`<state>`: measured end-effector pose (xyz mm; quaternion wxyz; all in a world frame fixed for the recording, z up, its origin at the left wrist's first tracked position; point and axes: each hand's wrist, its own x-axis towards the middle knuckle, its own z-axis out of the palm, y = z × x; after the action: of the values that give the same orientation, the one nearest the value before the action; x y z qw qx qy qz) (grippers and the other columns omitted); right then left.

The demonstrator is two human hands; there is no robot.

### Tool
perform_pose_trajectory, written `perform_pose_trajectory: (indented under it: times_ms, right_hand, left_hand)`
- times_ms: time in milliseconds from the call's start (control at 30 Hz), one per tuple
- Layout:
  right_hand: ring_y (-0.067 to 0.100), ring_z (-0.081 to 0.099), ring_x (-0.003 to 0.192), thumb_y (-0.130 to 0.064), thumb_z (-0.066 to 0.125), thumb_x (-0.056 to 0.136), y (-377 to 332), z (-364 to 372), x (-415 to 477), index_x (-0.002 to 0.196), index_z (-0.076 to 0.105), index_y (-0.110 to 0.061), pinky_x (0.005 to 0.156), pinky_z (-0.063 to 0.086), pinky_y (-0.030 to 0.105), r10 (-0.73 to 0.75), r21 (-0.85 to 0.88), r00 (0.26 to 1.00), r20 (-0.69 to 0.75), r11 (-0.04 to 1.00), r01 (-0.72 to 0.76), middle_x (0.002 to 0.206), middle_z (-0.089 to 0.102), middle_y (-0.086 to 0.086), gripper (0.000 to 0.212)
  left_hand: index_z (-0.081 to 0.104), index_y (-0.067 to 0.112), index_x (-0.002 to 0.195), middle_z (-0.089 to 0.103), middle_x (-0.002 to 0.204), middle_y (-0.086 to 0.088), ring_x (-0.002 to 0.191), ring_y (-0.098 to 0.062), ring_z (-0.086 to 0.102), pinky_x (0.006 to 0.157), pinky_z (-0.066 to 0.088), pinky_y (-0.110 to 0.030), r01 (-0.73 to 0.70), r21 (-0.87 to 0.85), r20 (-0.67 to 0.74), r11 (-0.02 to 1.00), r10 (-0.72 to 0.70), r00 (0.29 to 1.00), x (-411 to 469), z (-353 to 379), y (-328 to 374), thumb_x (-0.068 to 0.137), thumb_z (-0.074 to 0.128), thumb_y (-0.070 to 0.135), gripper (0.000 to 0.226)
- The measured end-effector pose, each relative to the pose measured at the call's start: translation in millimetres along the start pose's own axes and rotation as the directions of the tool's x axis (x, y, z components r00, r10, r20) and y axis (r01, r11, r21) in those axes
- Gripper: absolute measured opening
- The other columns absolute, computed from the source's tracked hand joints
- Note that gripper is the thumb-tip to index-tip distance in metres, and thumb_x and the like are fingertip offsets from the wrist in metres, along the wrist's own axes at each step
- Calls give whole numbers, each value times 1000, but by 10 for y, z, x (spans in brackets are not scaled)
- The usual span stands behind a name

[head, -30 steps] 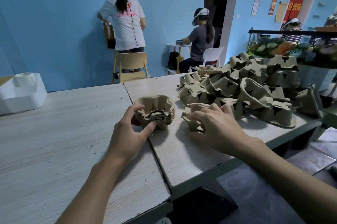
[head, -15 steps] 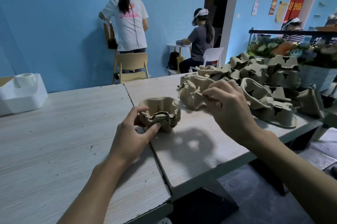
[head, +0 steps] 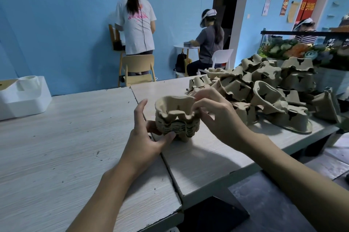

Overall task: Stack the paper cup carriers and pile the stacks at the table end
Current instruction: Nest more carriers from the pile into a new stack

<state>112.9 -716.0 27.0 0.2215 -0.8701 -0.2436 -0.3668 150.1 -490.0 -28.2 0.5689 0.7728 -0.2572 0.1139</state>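
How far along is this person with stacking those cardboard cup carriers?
Early on. Done: one short stack of nested carriers stands on the table. In hand: the left hand holds the stack's base while the right hand pinches one more carrier onto its top. Left: the big loose heap to the right, and no finished stacks show piled at a table end.
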Motion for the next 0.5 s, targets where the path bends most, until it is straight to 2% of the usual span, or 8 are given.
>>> perform_pose_trajectory:
  times_ms: [67, 133, 200, 267, 367, 433, 500]
  right_hand:
    - [22, 58, 107, 15, 55, 82, 23, 3, -23, 98, 68, -3, 80, 56, 33, 6, 19, 1000, -6, 1000, -5, 116, 56, 8, 27]
    - [19, 59, 104, 8, 48, 81, 39, -25, -62, 102, 67, -3, 82, 55, 26, 39, 16, 999, -12, 999, -39, 116, 57, 6, 30]
    - [19, 58, 99, 7, 54, 81, 96, -66, -127, 104, 68, -5, 79, 53, 24, 106, -60, 993, -42, 992, -109, 113, 58, 5, 29]
    - [24, 57, 99, 3, 62, 83, 208, -109, -218, 106, 68, -5, 81, 51, 34, 185, -208, 971, -150, 954, -214, 110, 60, 8, 25]
    - [32, 53, 104, -13, 67, 85, 397, -236, -330, 108, 66, -8, 85, 35, 41, 313, -388, 875, -370, 804, -451, 109, 62, 13, 24]
    - [32, 49, 110, -23, 69, 85, 516, -336, -354, 112, 63, -12, 89, 31, 45, 390, -416, 799, -457, 700, -580, 112, 60, 12, 30]
    - [32, 46, 116, -30, 69, 85, 623, -408, -348, 117, 60, -14, 94, 29, 47, 480, -393, 730, -486, 626, -673, 118, 58, 13, 38]
  left_hand:
    - [12, 50, 147, 74, 90, 3, 83, -11, 69, 70, 47, -17, -8, -2, 8, 1000, 8, 1000, 5, 3, -7, 78, 85, 24, 104]
    - [22, 53, 143, 74, 92, 5, 83, -10, 69, 70, 49, -18, -16, 5, 21, 1000, 16, 1000, 0, -5, 0, 79, 85, 23, 95]
    - [39, 56, 132, 73, 96, 10, 88, -5, 68, 73, 49, -18, -23, 36, 35, 999, 22, 999, -5, -11, 18, 79, 84, 26, 75]
    - [49, 55, 122, 72, 98, 13, 94, 0, 66, 74, 45, -13, -27, 50, 39, 998, 25, 999, -11, -11, 36, 79, 84, 29, 61]
    - [52, 54, 118, 72, 97, 12, 94, -1, 66, 74, 45, -11, -20, 44, 39, 999, 19, 999, -19, -9, 47, 78, 85, 29, 57]
    - [52, 54, 118, 73, 97, 12, 93, -1, 66, 76, 46, -16, -23, 44, 46, 999, 21, 999, -21, -9, 53, 77, 85, 30, 57]
    - [52, 54, 119, 73, 98, 12, 94, -2, 66, 76, 45, -18, -26, 48, 52, 998, 23, 998, -22, -10, 59, 77, 84, 32, 57]
